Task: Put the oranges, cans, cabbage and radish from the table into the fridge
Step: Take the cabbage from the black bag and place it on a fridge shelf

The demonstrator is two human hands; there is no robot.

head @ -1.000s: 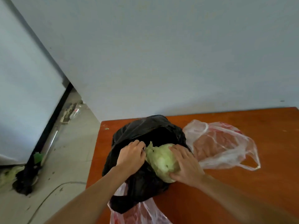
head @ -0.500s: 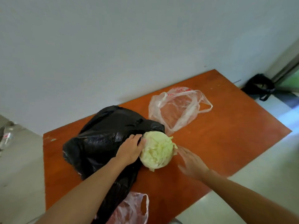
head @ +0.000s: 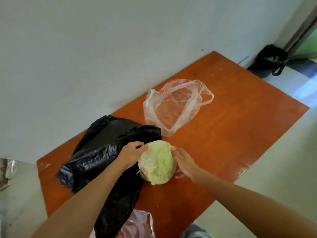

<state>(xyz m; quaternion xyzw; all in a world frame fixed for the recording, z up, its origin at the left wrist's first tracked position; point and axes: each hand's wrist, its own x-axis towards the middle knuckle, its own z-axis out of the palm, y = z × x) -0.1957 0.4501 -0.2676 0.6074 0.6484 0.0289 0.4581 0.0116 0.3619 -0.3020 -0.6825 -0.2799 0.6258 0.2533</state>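
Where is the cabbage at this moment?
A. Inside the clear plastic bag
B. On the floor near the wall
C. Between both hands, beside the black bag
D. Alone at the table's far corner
C: the cabbage sits between the left hand and right hand, next to the black bag.

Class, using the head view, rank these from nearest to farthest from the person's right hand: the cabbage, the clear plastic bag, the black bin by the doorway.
1. cabbage, touching the right hand
2. clear plastic bag, mid-table beyond it
3. black bin, floor, far right corner

The cabbage sits on the table, right of one bag, with another bag behind it.
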